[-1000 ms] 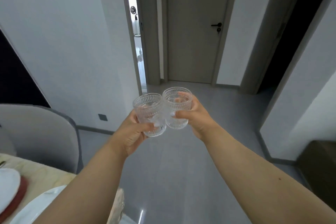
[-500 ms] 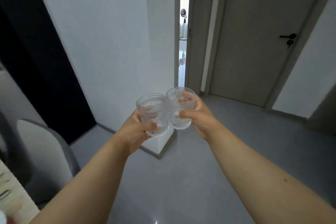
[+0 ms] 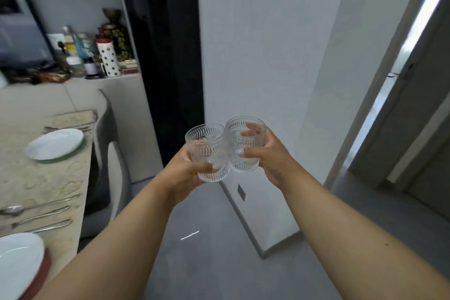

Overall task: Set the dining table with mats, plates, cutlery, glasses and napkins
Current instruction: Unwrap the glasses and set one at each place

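Two glasses ride out in front of the person, one in each hand, well above the grey floor (image 3: pixel 209 258) and not yet over the tabletop (image 3: pixel 43 178). The left hand (image 3: pixel 185 175) wraps its fingers round the left glass (image 3: pixel 207 151); the right hand (image 3: pixel 270 158) wraps round the right glass (image 3: pixel 244 143), and the two glasses touch side by side. Over the last second the view has swung leftward: the closed door that filled the middle is gone from view, and the tabletop with its settings has come in on the left. That suggests the person is turning toward the table to put the glasses down.

Both glasses are short, clear tumblers with a pressed, ribbed pattern round the wall, upright and apparently empty. On the tabletop a far plate (image 3: pixel 54 143) sits on a green mat (image 3: pixel 70 157) with cutlery lying beyond it, and a near plate (image 3: pixel 17 260) sits on a red mat (image 3: pixel 40 277), with a spoon (image 3: pixel 14 209) and further cutlery (image 3: pixel 41 223) between the two settings. A grey chair (image 3: pixel 109 163) stands at the table's edge. I see no glass on the tabletop, so the glasses step looks just begun.
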A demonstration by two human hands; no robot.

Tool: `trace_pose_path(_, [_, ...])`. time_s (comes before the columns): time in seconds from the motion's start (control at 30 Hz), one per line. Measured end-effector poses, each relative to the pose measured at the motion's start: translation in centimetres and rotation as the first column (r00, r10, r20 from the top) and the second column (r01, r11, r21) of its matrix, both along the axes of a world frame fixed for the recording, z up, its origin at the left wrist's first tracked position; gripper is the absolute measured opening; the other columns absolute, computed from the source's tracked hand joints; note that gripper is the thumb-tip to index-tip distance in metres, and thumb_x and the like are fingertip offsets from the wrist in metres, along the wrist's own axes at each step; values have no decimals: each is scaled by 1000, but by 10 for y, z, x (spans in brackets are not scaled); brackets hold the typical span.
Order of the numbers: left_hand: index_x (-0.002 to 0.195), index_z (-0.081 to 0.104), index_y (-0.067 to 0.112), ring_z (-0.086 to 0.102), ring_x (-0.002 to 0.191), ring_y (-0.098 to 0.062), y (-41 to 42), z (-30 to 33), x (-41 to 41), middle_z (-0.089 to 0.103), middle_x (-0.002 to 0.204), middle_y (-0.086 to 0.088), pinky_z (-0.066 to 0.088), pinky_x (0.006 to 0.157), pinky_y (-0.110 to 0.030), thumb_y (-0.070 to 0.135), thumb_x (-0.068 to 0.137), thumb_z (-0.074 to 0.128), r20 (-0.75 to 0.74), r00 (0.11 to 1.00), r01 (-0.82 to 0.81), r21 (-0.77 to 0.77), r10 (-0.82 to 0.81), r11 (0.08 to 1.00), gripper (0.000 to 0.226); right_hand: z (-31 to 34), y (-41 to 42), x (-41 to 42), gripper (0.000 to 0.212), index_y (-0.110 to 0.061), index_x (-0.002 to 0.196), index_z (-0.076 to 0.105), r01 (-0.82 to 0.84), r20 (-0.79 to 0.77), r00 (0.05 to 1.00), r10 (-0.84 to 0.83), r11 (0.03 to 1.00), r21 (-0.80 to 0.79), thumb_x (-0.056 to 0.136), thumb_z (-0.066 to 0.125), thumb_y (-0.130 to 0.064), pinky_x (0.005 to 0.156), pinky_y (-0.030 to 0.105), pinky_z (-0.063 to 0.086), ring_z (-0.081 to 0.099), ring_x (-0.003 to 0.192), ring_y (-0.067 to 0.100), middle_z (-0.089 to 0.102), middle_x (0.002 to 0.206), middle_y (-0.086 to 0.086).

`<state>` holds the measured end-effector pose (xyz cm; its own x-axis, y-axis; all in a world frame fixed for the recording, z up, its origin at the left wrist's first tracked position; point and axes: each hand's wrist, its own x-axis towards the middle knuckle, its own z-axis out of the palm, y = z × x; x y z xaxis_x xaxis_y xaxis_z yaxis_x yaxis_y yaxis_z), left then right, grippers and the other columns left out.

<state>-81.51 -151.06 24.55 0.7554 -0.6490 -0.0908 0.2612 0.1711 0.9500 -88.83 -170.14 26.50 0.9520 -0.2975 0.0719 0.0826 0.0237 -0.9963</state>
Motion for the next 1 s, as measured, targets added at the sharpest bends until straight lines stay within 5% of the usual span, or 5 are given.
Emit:
trace_pose_path(0.17, [134,44,11,61,115,-34,26,0,66,61,128,-18,45,99,-56,1,47,85,23,991,-132,4,132,991,97,0,14,91,76,-25,125,51,-192,29,981,191,981,22,54,75,-14,77,28,47,59,107,17,57,112,-4])
trace_pose_path(0.63, [137,43,9,62,115,-32,120,16,191,62,127,-17,49,97,-48,-13,63,68,34,841,-537,-51,539,842,81,6,111,322,77,-24,123,54,-606,28,795,606,795,19,52,82,-14,101,46,47,61,114,23,63,120,3])
trace_pose_path(0.73, [124,50,16,68,103,-25,134,15,213,68,116,-12,56,83,-40,-14,59,65,8,735,-676,-58,678,734,73,0,140,376,79,-20,126,53,-695,25,719,695,718,34,53,80,-9,101,43,47,60,114,22,63,120,6])
trace_pose_path(0.83, [128,48,15,67,105,-26,148,7,230,64,122,-14,52,88,-46,-13,57,68,-35,607,-794,-57,794,605,80,-2,170,420,73,-22,120,54,-798,24,603,798,601,39,53,78,-6,95,35,50,60,112,21,61,119,7])
trace_pose_path(1.0, [130,49,15,62,112,-32,165,-4,238,60,127,-15,50,91,-48,-11,56,71,-98,402,-915,-67,910,397,82,-9,218,468,70,-27,116,57,-911,-17,411,911,411,11,52,78,-7,101,45,47,58,116,24,60,124,9])
